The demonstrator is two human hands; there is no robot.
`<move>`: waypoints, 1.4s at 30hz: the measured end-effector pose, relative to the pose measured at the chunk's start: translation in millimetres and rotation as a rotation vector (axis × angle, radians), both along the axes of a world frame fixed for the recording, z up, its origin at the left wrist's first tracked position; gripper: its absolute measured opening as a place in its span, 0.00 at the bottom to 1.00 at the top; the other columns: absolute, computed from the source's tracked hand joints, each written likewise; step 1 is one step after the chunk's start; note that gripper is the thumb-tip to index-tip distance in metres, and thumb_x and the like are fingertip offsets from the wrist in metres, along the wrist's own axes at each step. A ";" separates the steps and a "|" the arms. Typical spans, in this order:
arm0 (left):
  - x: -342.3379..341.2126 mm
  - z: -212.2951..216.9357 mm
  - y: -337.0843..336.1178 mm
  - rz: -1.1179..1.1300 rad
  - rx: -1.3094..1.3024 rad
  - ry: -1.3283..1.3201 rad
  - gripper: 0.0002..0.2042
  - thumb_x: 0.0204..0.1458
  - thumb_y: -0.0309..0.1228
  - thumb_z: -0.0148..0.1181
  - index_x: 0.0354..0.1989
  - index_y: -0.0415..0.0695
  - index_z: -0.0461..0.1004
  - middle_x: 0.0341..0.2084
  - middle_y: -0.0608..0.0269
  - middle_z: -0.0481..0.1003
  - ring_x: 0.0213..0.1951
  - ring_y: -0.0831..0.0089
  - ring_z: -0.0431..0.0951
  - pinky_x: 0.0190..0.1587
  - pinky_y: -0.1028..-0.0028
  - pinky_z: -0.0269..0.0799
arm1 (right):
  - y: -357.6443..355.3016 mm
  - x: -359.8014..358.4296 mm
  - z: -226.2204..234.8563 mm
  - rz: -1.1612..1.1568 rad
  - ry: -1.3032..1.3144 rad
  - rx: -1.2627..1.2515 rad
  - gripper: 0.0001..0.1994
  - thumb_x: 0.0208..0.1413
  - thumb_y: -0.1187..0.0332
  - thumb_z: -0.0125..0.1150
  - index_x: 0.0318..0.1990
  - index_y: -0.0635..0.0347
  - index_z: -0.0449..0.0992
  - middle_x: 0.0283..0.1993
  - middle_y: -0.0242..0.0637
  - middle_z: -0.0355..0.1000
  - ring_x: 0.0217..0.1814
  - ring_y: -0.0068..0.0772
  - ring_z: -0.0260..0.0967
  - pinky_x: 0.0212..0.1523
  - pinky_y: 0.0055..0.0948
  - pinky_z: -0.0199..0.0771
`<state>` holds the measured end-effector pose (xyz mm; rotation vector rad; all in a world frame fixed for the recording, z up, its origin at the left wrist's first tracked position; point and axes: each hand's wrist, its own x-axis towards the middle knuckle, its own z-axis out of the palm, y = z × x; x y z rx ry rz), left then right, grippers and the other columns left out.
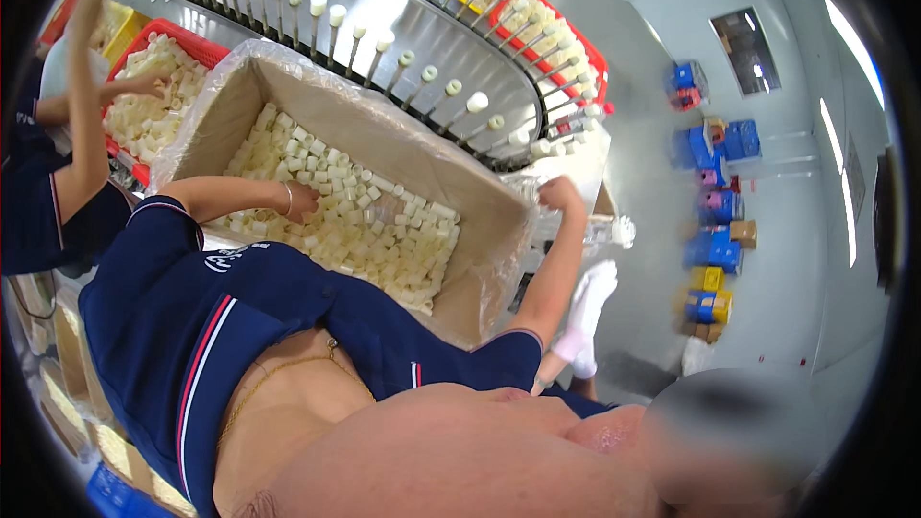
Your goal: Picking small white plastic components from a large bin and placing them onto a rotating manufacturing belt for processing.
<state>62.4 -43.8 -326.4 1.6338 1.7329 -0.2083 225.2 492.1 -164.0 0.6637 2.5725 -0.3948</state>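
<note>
My left hand [302, 201], with a bracelet at the wrist, is low over a pile of small white cylindrical caps [379, 230]. Its fingers are curled, and what they hold, if anything, I cannot make out. The caps lie in a large cardboard box [317, 96] with a clear plastic liner [504, 273] over its rim. At the box's far right corner is my right hand [558, 194], closed beside the bunched plastic; its fingertips are partly hidden. Close by runs a curved line of upright metal pegs, several topped with white caps [477, 102].
The shiny metal conveyor [432, 38] curves behind the box. A red basket [144, 48] of pale pieces stands left, where a co-worker's hand [144, 84] reaches in. Another red basket [597, 62] is across the conveyor, near another person's hands. Blue bins [718, 247] line the floor at right.
</note>
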 end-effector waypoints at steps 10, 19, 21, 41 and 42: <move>2.2 -2.8 3.4 -0.027 0.037 -0.030 0.23 0.45 0.46 0.59 0.48 0.47 0.71 0.50 0.52 0.65 0.51 0.54 0.66 0.49 0.60 0.66 | 2.8 -3.9 -53.1 -0.204 -0.353 -0.196 0.25 0.44 0.65 0.52 0.53 0.67 0.66 0.51 0.53 0.68 0.51 0.49 0.67 0.49 0.41 0.68; -1.1 4.6 4.5 -0.020 0.042 -0.007 0.22 0.46 0.46 0.58 0.47 0.46 0.71 0.46 0.51 0.67 0.47 0.53 0.70 0.47 0.61 0.67 | 14.8 9.1 -61.0 0.014 -0.102 -0.002 0.20 0.45 0.68 0.54 0.48 0.67 0.71 0.45 0.52 0.71 0.47 0.46 0.70 0.47 0.40 0.69; -1.0 8.2 10.6 -0.009 0.053 -0.031 0.22 0.46 0.46 0.58 0.47 0.46 0.71 0.45 0.50 0.67 0.47 0.53 0.70 0.47 0.60 0.67 | 3.4 12.1 -43.9 0.013 -0.049 0.022 0.19 0.45 0.68 0.55 0.46 0.67 0.73 0.44 0.52 0.72 0.46 0.46 0.71 0.47 0.39 0.69; 32.9 197.1 5.8 0.327 0.608 -0.552 0.19 0.51 0.39 0.58 0.50 0.44 0.67 0.44 0.58 0.68 0.39 0.66 0.74 0.39 0.69 0.70 | -161.8 5.7 61.0 -0.624 1.203 -1.123 0.08 0.56 0.73 0.52 0.43 0.61 0.67 0.27 0.28 0.64 0.23 0.16 0.56 0.23 0.17 0.59; 39.1 202.2 7.2 0.438 0.721 -0.646 0.19 0.52 0.38 0.58 0.49 0.44 0.68 0.42 0.60 0.68 0.36 0.71 0.74 0.36 0.72 0.69 | -190.5 2.2 62.7 -0.523 1.099 -1.399 0.09 0.55 0.73 0.52 0.43 0.59 0.66 0.27 0.26 0.64 0.25 0.15 0.56 0.25 0.17 0.58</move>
